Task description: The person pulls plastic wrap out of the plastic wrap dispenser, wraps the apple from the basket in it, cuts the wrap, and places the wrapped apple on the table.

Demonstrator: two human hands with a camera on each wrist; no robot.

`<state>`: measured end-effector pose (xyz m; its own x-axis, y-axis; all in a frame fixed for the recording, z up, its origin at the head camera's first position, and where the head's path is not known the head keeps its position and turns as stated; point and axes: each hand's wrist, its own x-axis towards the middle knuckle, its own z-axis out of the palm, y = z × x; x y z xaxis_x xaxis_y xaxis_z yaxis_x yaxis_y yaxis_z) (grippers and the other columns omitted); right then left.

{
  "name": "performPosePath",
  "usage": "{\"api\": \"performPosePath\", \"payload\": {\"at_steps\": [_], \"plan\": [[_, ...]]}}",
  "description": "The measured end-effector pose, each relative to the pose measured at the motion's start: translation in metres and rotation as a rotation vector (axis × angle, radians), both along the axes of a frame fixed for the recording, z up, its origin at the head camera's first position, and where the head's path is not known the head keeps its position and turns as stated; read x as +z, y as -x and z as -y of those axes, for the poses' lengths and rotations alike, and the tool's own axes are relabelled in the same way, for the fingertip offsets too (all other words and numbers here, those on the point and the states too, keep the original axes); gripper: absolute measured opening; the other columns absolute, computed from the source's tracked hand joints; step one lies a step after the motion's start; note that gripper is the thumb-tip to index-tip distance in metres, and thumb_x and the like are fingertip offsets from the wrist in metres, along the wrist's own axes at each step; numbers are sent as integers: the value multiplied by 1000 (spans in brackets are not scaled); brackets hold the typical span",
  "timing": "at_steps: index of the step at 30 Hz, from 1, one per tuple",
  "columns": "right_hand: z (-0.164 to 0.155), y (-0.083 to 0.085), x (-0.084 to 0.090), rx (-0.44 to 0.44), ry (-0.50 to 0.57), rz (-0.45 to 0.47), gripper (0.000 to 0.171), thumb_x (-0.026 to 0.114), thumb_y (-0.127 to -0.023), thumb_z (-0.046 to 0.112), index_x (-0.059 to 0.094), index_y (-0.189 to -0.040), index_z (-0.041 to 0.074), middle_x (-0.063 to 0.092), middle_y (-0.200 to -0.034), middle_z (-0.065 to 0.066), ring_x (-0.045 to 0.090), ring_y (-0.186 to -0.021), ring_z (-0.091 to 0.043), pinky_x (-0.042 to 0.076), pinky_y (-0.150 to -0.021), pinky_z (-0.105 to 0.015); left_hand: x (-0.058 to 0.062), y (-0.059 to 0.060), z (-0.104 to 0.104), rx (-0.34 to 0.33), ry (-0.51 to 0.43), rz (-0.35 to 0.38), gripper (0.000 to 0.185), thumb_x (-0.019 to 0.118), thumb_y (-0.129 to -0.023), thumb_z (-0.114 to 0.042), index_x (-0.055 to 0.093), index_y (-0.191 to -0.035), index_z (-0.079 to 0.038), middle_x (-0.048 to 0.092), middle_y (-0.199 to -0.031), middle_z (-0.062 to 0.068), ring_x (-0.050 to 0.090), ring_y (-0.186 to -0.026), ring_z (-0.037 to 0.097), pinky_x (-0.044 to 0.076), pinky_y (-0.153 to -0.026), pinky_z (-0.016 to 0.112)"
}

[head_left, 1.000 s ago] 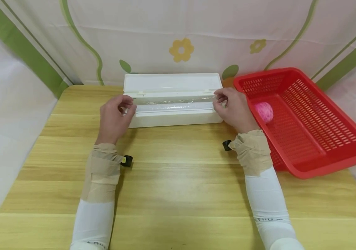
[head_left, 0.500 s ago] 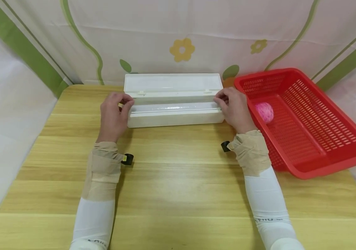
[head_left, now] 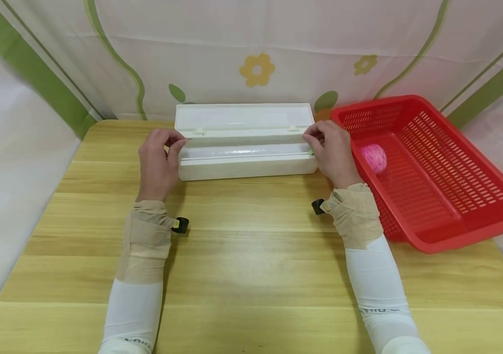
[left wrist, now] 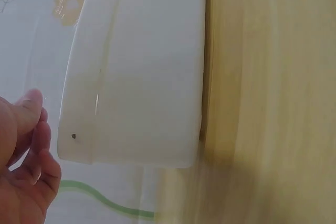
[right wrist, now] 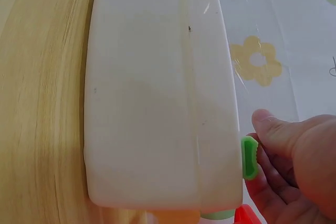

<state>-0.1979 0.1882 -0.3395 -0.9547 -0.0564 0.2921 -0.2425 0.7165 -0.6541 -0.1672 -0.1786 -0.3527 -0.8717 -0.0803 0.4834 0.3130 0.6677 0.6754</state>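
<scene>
A long white cling film box (head_left: 247, 167) lies at the back of the table with its lid (head_left: 244, 115) raised behind it. Clear plastic wrap (head_left: 248, 151) stretches across its open top, with glints along it. At the box's left end, my left hand (head_left: 159, 160) pinches the film between thumb and fingertips. My right hand (head_left: 334, 153) pinches the other side at the right end. Just beside those fingers a small green slider (right wrist: 250, 157) shows at the box's edge. Both wrist views see the box front from close up, with each hand just past its upper edge.
A red plastic basket (head_left: 437, 228) stands on the right of the wooden table (head_left: 251, 265), close to my right forearm, with a pink ball (head_left: 374, 159) inside. Directly behind the box hangs a white curtain (head_left: 207, 59) with flowers.
The film looked wrinkled between my hands; now it is pulled smoother and is harder to see. My left hand has shifted slightly left and up. The green slider now shows by my right hand.
</scene>
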Motion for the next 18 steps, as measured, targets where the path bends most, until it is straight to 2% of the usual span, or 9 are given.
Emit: {"api": "performPosePath", "payload": {"at_steps": [9, 18], "plan": [[0, -2, 3, -9, 19, 2, 19, 69, -102, 12, 73, -115, -1, 68, -111, -18, 62, -100, -29, 55, -90, -39, 4, 0, -1, 20, -17, -11, 19, 63, -105, -10, 71, -105, 7, 68, -107, 23, 63, -96, 32, 41, -77, 24], [0, -7, 9, -28, 19, -13, 19, 71, -101, 14, 73, -115, 1, 69, -112, -15, 63, -99, -25, 54, -87, -30, 9, -1, -1, 22, -28, -27, 17, 65, -103, -9, 71, -105, 7, 69, -107, 23, 64, -97, 32, 46, -86, 25]]}}
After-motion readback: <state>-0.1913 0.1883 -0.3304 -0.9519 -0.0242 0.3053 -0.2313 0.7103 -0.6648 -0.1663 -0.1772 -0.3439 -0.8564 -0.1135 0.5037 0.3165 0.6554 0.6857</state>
